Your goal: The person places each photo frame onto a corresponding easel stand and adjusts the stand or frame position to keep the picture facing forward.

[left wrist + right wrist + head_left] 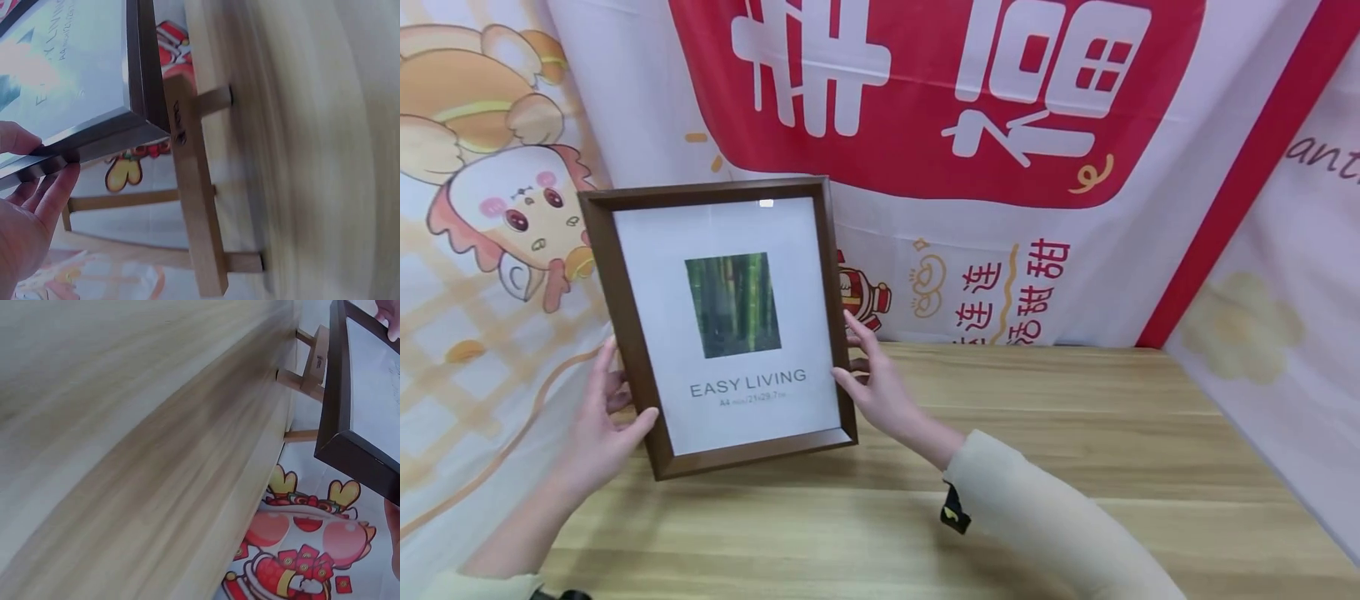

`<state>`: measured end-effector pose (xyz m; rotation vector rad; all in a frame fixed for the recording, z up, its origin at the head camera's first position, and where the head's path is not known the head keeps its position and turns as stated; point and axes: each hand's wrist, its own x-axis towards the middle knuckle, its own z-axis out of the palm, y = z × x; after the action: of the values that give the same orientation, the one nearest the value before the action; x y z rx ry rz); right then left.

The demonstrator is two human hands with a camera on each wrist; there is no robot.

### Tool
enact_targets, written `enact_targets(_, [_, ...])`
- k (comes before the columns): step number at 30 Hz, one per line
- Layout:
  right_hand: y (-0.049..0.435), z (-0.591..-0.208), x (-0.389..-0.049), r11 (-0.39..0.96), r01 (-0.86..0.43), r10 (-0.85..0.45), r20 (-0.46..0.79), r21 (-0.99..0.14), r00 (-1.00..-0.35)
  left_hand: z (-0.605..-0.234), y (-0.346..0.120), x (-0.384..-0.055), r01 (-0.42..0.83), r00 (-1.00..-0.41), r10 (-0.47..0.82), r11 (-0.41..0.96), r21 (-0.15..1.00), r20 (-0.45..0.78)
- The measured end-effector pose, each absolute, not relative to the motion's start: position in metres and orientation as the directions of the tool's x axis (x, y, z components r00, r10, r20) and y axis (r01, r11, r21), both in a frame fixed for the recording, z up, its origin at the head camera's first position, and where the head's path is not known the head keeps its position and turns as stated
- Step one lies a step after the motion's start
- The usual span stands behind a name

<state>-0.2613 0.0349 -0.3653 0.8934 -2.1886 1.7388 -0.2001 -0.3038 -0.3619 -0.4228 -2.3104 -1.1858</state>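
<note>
At the left of the head view, the left hand (602, 433) pinches the lower left edge of a picture frame (722, 329), its thumb on the front and the other fingers bent behind the side. The frame is in the left half of the view, between the two hands, so neither is nearer; it lies up and to the right of the left fingers and to the left of the right ones. Its long axis runs from upper left to lower right, steeply, with the printed words facing the person. The relation that seems to matter most is with the wooden stand (197, 187), which the frame hides in the head view; the left wrist view shows it on the table, just beyond the frame's lower corner. Whether they touch I cannot tell, though the frame's bottom edge looks raised off the tabletop. Farther right, the right hand (880, 383) grips the frame's right edge, thumb on the front, forefinger stretched along the side. Beneath is a pale wood-grain table (1075, 483), spreading to the lower right. Around it, cartoon cloth (467, 242) hangs at the left, a red-and-white banner (925, 167) across the top, and a white sheet (1300, 333) at the right.
</note>
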Motion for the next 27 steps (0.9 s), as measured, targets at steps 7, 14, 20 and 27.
enact_targets(7, [0.004,-0.361,-0.270,0.122,-0.633,-0.318,0.574,-0.764,-0.754,-0.351,-0.328,-0.204,0.455,-0.808,-0.013,0.621,0.638,0.589])
enact_targets(14, [-0.021,-0.358,-0.281,0.108,-0.643,-0.308,0.590,-0.758,-0.747,-0.342,-0.348,-0.213,0.441,-0.813,-0.023,0.627,0.642,0.582])
enact_targets(20, [-0.039,-0.357,-0.293,0.146,-0.630,-0.290,0.576,-0.763,-0.765,-0.337,-0.364,-0.223,0.423,-0.809,-0.040,0.653,0.628,0.587])
enact_targets(27, [-0.056,-0.353,-0.303,0.151,-0.623,-0.307,0.563,-0.767,-0.767,-0.326,-0.378,-0.228,0.318,-0.871,-0.071,0.671,0.670,0.485])
